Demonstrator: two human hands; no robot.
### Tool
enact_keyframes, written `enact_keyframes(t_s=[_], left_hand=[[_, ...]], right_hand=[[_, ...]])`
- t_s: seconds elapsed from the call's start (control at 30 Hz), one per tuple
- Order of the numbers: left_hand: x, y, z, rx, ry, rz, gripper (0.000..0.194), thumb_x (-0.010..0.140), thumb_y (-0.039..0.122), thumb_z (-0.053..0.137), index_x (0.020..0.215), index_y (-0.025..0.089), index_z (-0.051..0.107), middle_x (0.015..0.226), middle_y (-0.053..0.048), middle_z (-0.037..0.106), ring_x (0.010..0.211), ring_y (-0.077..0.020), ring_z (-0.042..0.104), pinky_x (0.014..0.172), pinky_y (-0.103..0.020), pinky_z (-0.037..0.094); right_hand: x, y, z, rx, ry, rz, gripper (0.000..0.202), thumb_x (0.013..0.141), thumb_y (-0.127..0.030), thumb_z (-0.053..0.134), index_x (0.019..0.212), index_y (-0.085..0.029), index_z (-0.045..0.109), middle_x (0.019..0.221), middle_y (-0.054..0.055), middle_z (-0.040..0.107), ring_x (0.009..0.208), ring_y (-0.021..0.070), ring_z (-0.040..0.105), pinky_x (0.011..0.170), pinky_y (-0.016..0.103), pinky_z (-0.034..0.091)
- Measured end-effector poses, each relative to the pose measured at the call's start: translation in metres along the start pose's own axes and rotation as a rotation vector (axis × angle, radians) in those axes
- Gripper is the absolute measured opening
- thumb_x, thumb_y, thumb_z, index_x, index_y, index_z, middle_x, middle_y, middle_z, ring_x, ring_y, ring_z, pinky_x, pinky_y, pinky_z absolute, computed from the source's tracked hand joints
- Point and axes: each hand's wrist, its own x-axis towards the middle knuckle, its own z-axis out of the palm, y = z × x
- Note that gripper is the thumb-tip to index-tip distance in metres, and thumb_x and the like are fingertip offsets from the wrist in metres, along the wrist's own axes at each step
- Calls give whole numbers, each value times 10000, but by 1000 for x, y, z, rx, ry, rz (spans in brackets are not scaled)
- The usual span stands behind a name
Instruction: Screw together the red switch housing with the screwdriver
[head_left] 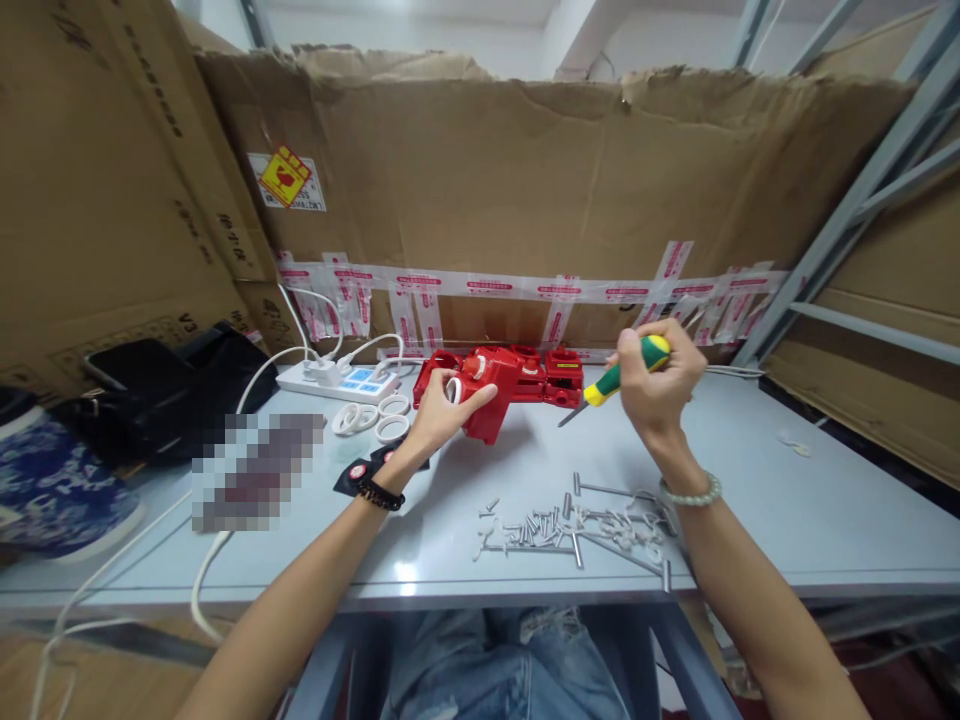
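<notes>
On the pale table stands a red plastic assembly with a white ring in its near left side. My left hand is closed around that side, fingers and thumb on the red housing beside the white ring. My right hand grips a green and yellow screwdriver, its metal tip pointing down and left, apart from the red assembly. More red parts extend to the right behind the housing. Several loose screws lie near the table's front edge, beside metal T-shaped rods.
White rings and a white power strip with cables lie left of the assembly. Farther left are a black bag and a blue patterned object. Cardboard walls the back; a metal rack stands at right.
</notes>
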Motion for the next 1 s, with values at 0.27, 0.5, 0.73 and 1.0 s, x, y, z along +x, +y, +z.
enact_keyframes(t_s=[0.27, 0.5, 0.73, 1.0], left_hand=[[-6, 15, 4, -524, -140, -287, 559, 698, 656, 584, 1004, 188, 567, 820, -37, 672, 664, -197, 651, 601, -336, 536], [-10, 17, 4, -511, -150, -358, 532, 776, 590, 550, 1167, 243, 449, 1153, -71, 602, 819, -201, 659, 600, -324, 570], [-12, 21, 0, -408, -177, -249, 625, 786, 546, 560, 1298, 269, 333, 1342, -107, 454, 912, -216, 631, 596, -329, 583], [-16, 17, -5, -7, -241, 184, 887, 769, 590, 570, 1453, 282, 96, 1409, -141, 381, 1163, -309, 505, 817, -451, 526]], right_hand=[[-30, -25, 10, 67, -799, -146, 243, 807, -439, 605, 834, -198, 616, 788, 5, 672, 648, 107, 568, 624, 248, 415], [-42, -20, 18, -80, -1031, -177, 264, 862, -406, 535, 844, -169, 649, 715, 19, 666, 583, 109, 509, 591, 254, 350], [-37, -20, 15, 29, -949, -49, 172, 836, -286, 516, 853, -163, 635, 716, 2, 656, 576, 90, 506, 597, 235, 370], [-19, -11, 12, 131, -735, 157, 52, 677, -180, 534, 644, -151, 562, 574, -23, 579, 521, 83, 455, 499, 210, 361]])
